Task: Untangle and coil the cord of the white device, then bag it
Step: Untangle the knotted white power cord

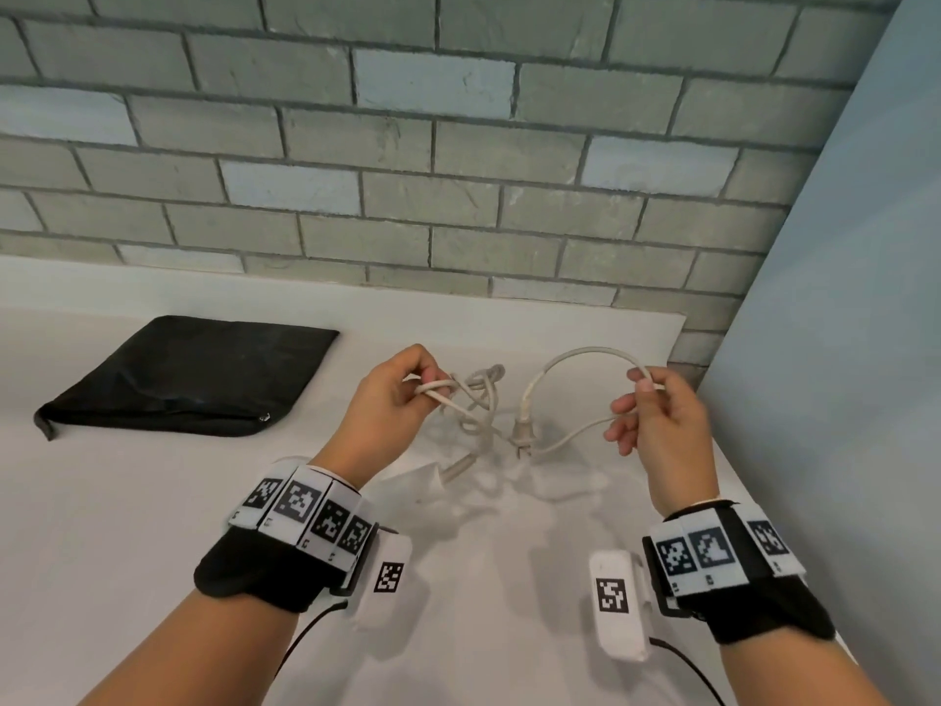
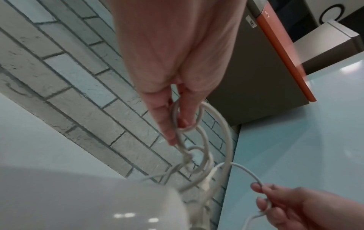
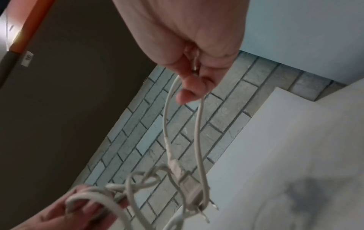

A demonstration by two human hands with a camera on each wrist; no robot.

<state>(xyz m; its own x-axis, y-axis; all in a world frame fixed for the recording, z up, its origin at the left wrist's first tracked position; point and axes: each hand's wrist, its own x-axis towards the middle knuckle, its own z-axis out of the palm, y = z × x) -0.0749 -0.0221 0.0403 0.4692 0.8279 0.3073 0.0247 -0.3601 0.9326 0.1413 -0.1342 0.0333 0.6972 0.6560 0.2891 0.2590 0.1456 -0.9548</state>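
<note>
A white cord (image 1: 575, 356) hangs tangled between both hands above the white table (image 1: 153, 501). My left hand (image 1: 402, 394) pinches a loop of it beside the knot (image 1: 481, 394). My right hand (image 1: 657, 415) pinches the arch of cord that runs down to the plug (image 1: 522, 435), which dangles between the hands. The white device (image 1: 422, 481) lies on the table under the left hand, its cord end pointing up to the tangle. In the left wrist view the loop (image 2: 187, 118) wraps the fingers. In the right wrist view the plug (image 3: 189, 188) hangs below the pinched cord (image 3: 199, 124).
A black zip bag (image 1: 188, 379) lies flat and closed at the back left of the table. A grey brick wall (image 1: 407, 145) runs along the back, and a pale blue wall (image 1: 840, 349) closes the right side close to my right hand.
</note>
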